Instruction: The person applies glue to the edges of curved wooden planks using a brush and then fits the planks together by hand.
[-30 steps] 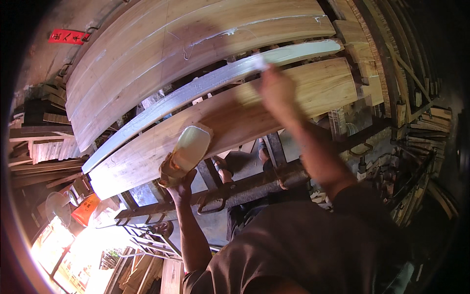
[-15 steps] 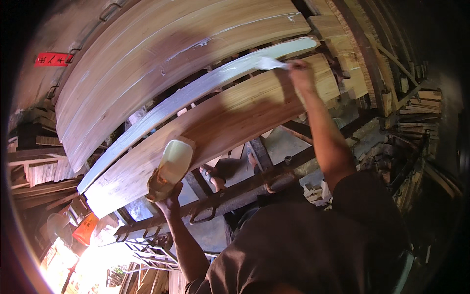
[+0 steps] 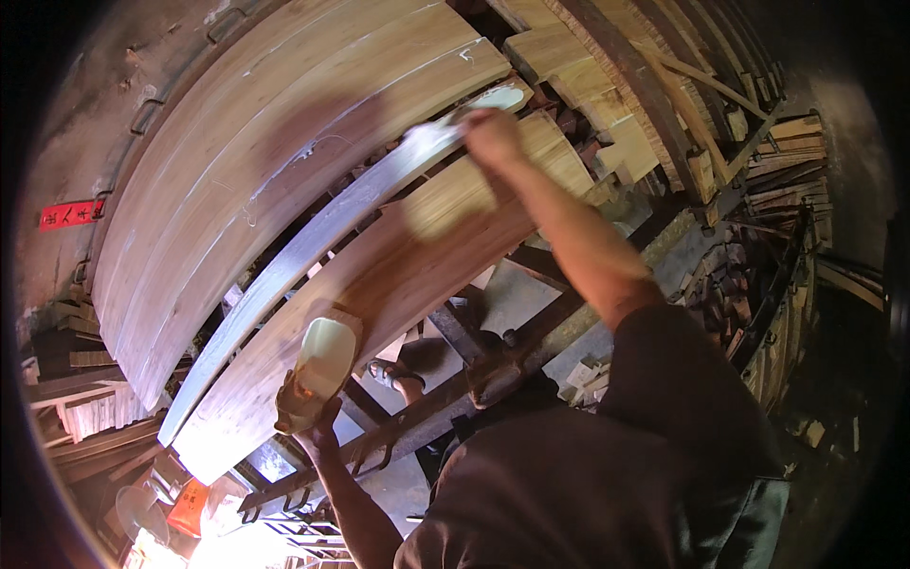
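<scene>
My right hand (image 3: 493, 140) is closed around a brush (image 3: 436, 138) with a pale head, smeared by motion. The brush lies against the upper edge of a narrow board (image 3: 284, 272), near its right end. A white, glue-like coating covers this board, thickest at that end. My left hand (image 3: 320, 429) grips a worn, cut-open plastic container (image 3: 328, 353) from below, with white paste inside it. The container is held tilted above the lower left part of a wider bare board (image 3: 408, 275).
Beyond the narrow board lies a wide panel of joined planks (image 3: 256, 161) with white lines along its seams. A metal frame (image 3: 445, 384) with hooks runs beneath the boards. Stacked timber (image 3: 796, 152) stands at right, more wood at left. A bright light glares at lower left.
The whole view has shifted, so the boards sit further left. My right hand now reaches over the narrow board's edge with the brush. My left hand still holds the container.
</scene>
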Demonstrator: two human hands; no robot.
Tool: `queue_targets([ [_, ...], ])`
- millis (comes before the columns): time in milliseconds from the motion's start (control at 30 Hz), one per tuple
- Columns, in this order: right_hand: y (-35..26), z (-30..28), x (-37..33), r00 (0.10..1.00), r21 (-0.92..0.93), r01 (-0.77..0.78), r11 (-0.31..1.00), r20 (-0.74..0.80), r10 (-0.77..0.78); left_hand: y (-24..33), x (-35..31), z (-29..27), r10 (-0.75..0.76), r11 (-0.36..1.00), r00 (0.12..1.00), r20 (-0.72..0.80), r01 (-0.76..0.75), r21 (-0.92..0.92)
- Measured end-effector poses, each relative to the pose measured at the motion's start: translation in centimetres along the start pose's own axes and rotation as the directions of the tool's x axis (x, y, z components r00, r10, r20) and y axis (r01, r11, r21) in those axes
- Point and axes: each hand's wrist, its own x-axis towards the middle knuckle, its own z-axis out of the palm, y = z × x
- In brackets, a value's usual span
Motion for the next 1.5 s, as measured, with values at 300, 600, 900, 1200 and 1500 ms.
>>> queue_targets([
  [300, 3.9, -10.6, 5.8, 0.972, -0.558, 0.193, 0.807, -0.003, -0.235, -2.2, -0.3, 0.7, 0.035, 0.999, 0.999, -0.033, -0.036, -0.015],
  [600, -0.5, -5.7, 2.5, 0.976, -0.094, 0.112, 0.989, 0.198, -0.091, 2.2, -1.1, -0.5, -0.136, 0.943, 0.991, -0.013, 0.133, 0.305],
  [900, 3.0, -14.5, 6.6, 0.975, -0.62, 0.204, 0.758, 0.06, -0.214, 1.1, -1.2, -0.2, -0.104, 0.976, 0.994, -0.016, 0.105, 0.191],
  [1200, 4.0, -7.5, 1.2, 0.989, 0.266, 0.12, 0.957, 0.055, -0.139, 1.1, -1.5, 0.0, -0.096, 0.979, 0.995, -0.005, 0.095, 0.18],
  [1500, 13.3, -15.1, 12.1, 0.965, 0.05, -0.01, 0.999, -0.26, 0.023, 0.9, -1.2, 0.1, -0.086, 0.984, 0.996, 0.005, 0.085, 0.154],
])
